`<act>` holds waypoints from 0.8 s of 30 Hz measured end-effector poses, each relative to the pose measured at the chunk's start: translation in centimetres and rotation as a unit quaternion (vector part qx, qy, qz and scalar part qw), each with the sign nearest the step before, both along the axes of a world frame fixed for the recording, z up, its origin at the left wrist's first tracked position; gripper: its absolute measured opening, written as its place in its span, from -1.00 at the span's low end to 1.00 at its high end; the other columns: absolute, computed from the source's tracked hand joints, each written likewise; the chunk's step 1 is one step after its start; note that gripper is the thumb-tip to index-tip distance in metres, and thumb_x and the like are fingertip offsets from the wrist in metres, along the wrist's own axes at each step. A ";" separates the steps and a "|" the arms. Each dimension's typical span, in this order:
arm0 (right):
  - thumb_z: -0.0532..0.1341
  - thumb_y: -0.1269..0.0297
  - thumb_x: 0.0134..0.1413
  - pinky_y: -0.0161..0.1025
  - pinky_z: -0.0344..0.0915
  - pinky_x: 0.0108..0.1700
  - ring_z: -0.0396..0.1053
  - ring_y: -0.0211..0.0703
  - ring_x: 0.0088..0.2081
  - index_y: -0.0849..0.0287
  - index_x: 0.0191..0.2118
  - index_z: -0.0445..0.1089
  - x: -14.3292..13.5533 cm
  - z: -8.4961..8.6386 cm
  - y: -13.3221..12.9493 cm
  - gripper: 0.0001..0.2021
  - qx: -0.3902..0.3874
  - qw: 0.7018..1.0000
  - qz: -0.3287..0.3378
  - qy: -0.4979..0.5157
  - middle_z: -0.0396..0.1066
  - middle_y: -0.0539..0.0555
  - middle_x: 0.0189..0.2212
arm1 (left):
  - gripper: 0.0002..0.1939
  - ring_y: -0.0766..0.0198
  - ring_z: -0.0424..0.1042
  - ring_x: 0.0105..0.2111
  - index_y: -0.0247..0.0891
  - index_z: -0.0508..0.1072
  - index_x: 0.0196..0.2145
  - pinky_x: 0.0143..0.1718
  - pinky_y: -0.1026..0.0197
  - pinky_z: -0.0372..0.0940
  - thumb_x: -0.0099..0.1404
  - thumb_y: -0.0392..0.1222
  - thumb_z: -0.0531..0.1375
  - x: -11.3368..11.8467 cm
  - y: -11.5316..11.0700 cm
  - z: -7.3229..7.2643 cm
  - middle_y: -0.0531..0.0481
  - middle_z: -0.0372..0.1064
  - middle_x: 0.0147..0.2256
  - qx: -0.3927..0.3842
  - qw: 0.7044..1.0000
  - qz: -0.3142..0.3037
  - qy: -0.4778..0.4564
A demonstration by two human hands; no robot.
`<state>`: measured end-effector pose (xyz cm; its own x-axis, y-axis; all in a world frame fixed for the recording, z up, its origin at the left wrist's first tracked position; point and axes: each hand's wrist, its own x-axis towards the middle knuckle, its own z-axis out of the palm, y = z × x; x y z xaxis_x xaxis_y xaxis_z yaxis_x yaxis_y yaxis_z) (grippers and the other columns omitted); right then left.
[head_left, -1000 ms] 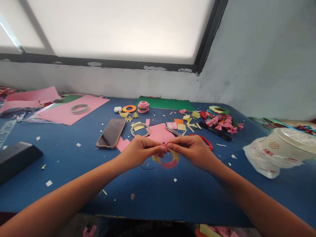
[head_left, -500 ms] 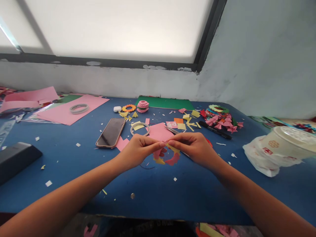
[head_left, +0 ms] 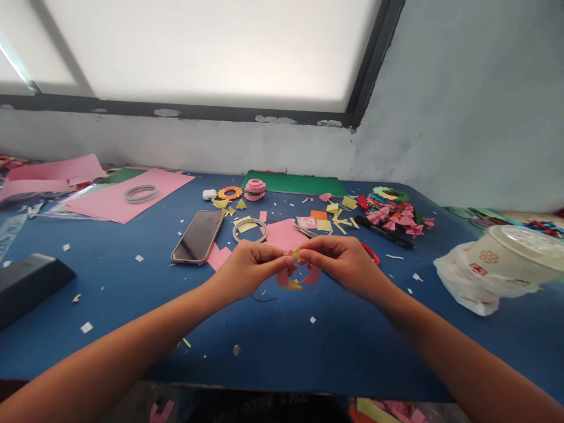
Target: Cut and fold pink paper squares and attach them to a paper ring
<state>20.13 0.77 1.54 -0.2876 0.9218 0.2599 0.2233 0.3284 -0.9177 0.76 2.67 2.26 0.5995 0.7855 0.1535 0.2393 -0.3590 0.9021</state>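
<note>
A small ring of pink and yellow folded paper (head_left: 312, 276) hangs between my hands above the blue table. My left hand (head_left: 251, 267) pinches its upper left part between thumb and fingertips. On the upper right, the thumb and index finger of my right hand (head_left: 341, 258) are closed on the same ring, close to a yellow piece at the top. Fingertips cover part of the ring. Behind the hands lie a pink sheet (head_left: 282, 234) and scissors (head_left: 306, 231), partly hidden by my right hand.
Beyond my left hand are a phone (head_left: 198, 236) and a tape roll (head_left: 249, 230). A black marker (head_left: 384, 232) lies near a pile of folded paper (head_left: 396, 211). At the right stands a lidded cup (head_left: 506, 258) in a plastic bag; a dark box (head_left: 33, 288) sits left.
The paper ring has turned between my fingers, so a yellow piece now shows at the top and another at the bottom. Both hands have stayed nearly in place.
</note>
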 end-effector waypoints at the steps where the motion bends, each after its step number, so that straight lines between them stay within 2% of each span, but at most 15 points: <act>1: 0.24 0.14 0.00 -0.33 0.39 -0.43 0.44 -0.26 -0.47 0.15 -0.34 0.49 0.0 -0.1 0.0 -0.80 -0.002 1.000 0.002 -0.002 0.51 0.03 -0.42 | -0.65 0.29 0.42 -0.38 -0.30 0.52 -0.55 -0.28 0.29 0.30 0.27 -0.09 0.11 0.0 0.0 0.1 -0.03 0.49 -0.45 -0.001 1.000 -0.010 0.000; 4: 0.25 0.12 -0.01 -0.33 0.40 -0.42 0.46 -0.23 -0.42 0.15 -0.34 0.51 0.1 -0.3 0.0 -0.79 -0.019 0.999 0.034 -0.007 0.52 0.05 -0.42 | -0.65 0.27 0.43 -0.37 -0.30 0.53 -0.53 -0.28 0.28 0.31 0.27 -0.09 0.10 -0.1 0.0 0.0 -0.03 0.50 -0.45 -0.005 1.000 -0.026 0.005; 7: 0.25 0.13 -0.02 -0.33 0.41 -0.43 0.46 -0.22 -0.42 0.13 -0.32 0.52 0.0 -0.4 -0.1 -0.79 -0.051 0.996 0.067 -0.001 0.53 0.04 -0.41 | -0.70 0.27 0.43 -0.41 -0.29 0.56 -0.43 -0.37 0.31 0.31 0.25 -0.06 0.13 -0.3 0.0 -0.5 -0.02 0.52 -0.44 0.010 0.999 -0.018 0.041; 11: 0.28 0.18 -0.05 -0.33 0.40 -0.43 0.47 -0.23 -0.44 0.10 -0.34 0.53 -0.1 -0.3 -0.1 -0.84 -0.057 0.996 0.061 -0.007 0.54 0.01 -0.41 | -0.69 0.34 0.39 -0.54 -0.30 0.57 -0.40 -0.53 0.36 0.23 0.25 -0.05 0.12 -0.5 0.1 -0.8 0.00 0.50 -0.51 0.064 0.993 -0.024 0.093; 14: 0.25 0.21 0.00 -0.33 0.39 -0.37 0.47 -0.24 -0.39 0.08 -0.31 0.53 -0.1 0.0 -0.1 -0.85 -0.019 0.999 0.041 -0.010 0.54 0.00 -0.40 | -0.71 0.33 0.42 -0.46 -0.30 0.57 -0.42 -0.44 0.36 0.26 0.27 -0.11 0.12 -0.4 0.1 -0.5 -0.01 0.52 -0.46 0.080 0.995 -0.010 0.054; 17: 0.24 0.22 0.02 -0.33 0.39 -0.36 0.46 -0.25 -0.38 0.06 -0.28 0.52 0.1 0.2 0.0 -0.85 0.014 1.000 0.001 -0.006 0.54 0.00 -0.37 | -0.75 0.32 0.44 -0.40 -0.28 0.57 -0.36 -0.35 0.34 0.28 0.28 -0.14 0.12 -0.2 -0.1 0.0 -0.01 0.52 -0.44 0.065 0.998 0.023 0.008; 19: 0.26 0.23 -0.01 -0.33 0.38 -0.37 0.45 -0.25 -0.40 0.07 -0.31 0.52 0.2 0.3 0.0 -0.87 0.025 1.000 -0.013 -0.010 0.54 -0.01 -0.39 | -0.76 0.32 0.45 -0.39 -0.29 0.57 -0.38 -0.33 0.34 0.29 0.28 -0.15 0.12 -0.2 -0.1 0.1 -0.01 0.52 -0.45 0.048 0.999 0.020 0.003; 24: 0.25 0.21 0.00 -0.36 0.35 -0.40 0.43 -0.28 -0.45 0.06 -0.33 0.54 0.1 0.3 -0.2 -0.87 0.006 1.000 0.021 -0.018 0.53 -0.03 -0.45 | -0.74 0.30 0.45 -0.38 -0.30 0.56 -0.36 -0.35 0.34 0.31 0.26 -0.11 0.13 -0.3 0.0 -0.3 -0.02 0.52 -0.43 0.032 0.999 -0.011 0.016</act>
<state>20.23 0.55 1.80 -0.3356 0.9057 0.2590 0.2424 0.3487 -0.9053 0.45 2.64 1.92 0.6213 0.7618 0.1835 0.2600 -0.4213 0.8688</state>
